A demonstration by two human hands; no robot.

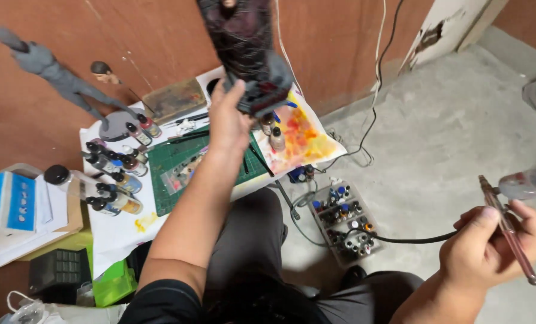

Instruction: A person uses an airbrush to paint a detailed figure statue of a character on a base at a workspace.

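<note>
- A green cutting mat (178,162) is laid on the desk (118,231) directly below the left hand (227,123), on white paper.
- A cluster of small paint bottles (115,174) is set to the left of the left forearm, with a grey unpainted figure (58,75) on a round base beyond them.
- A paper sheet stained yellow and orange (301,141) lies just right of the left hand.
- A clear tray of small bottles (345,222) rests on the floor between the two hands; a black hose (412,240) runs from beside it to the right hand (490,249).
- The dark painted figure (247,54) is held raised above the desk, gripped at its base by the closed left hand. Its surface is dark maroon and black with a fine mesh-like texture; its top is cut off by the frame edge.
- An airbrush (508,231) with a clear cup is clamped in the closed right hand, well apart from the figure.
</note>
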